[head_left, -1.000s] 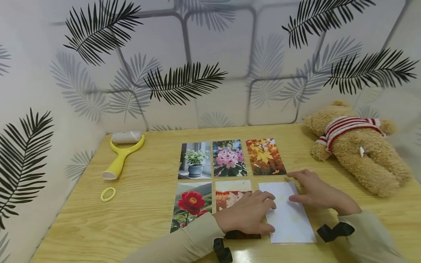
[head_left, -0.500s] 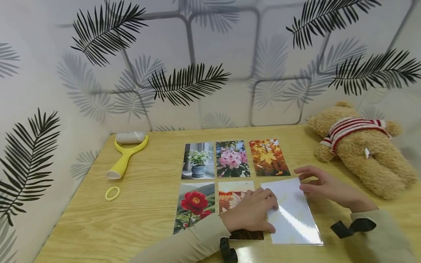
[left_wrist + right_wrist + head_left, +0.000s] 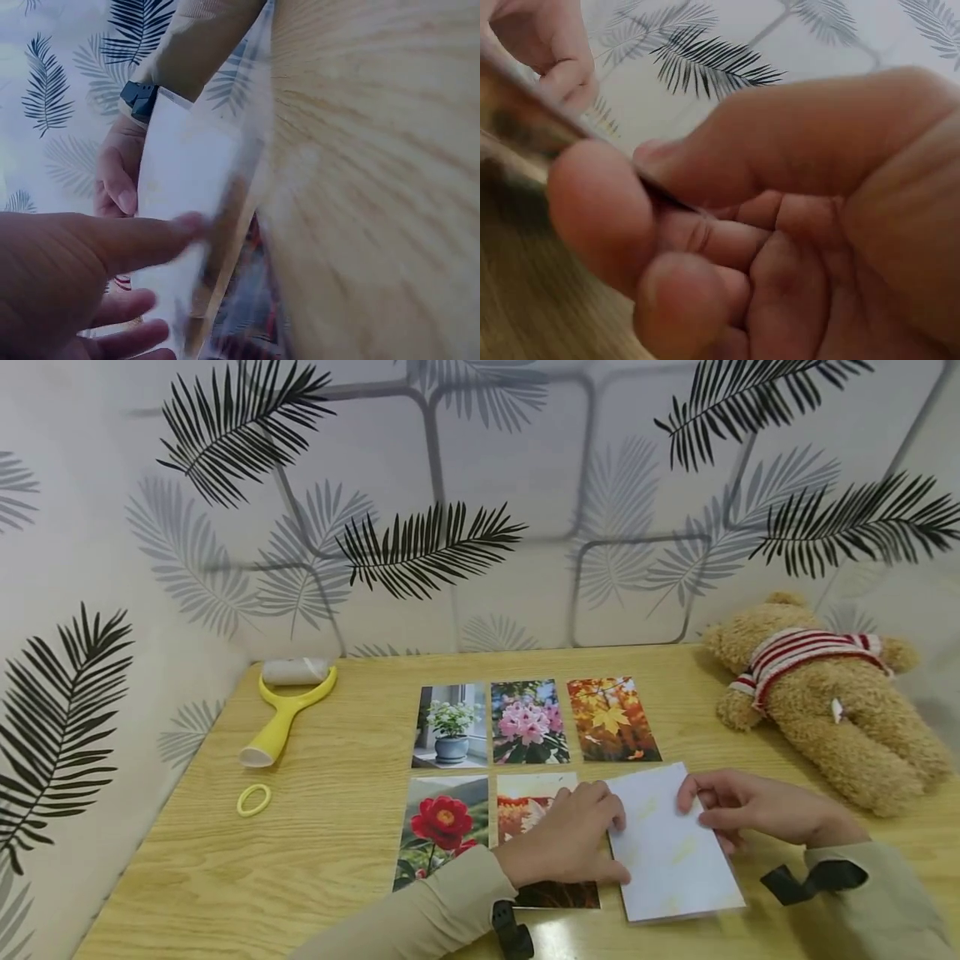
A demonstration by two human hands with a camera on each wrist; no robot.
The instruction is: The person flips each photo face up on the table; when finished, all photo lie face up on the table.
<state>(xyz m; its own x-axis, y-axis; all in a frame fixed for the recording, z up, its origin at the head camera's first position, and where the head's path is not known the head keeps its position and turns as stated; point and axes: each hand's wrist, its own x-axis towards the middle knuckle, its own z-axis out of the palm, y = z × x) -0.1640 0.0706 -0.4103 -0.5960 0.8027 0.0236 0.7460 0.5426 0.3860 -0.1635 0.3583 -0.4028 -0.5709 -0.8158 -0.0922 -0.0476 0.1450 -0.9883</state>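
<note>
A white-backed photo card (image 3: 667,843) is tilted off the table, its right edge raised. My right hand (image 3: 761,810) pinches that edge; in the right wrist view the thumb (image 3: 780,142) and fingertips hold the thin card between them. My left hand (image 3: 566,839) lies at the card's left edge over the autumn-leaf photo card (image 3: 517,806), covering much of it. In the left wrist view its thumb (image 3: 142,240) is straight, beside the white card's back (image 3: 187,157), with the fingers loosely spread.
Photo cards of a red flower (image 3: 442,822), a potted plant (image 3: 450,727), pink blossoms (image 3: 528,722) and maple leaves (image 3: 611,718) lie in rows. A yellow lint roller (image 3: 281,727) and yellow ring (image 3: 253,799) are left; a teddy bear (image 3: 832,710) lies right.
My right hand has come to the white card's right edge, taken hold of it and lifted it, so the card tilts. The left hand stays nearly in place.
</note>
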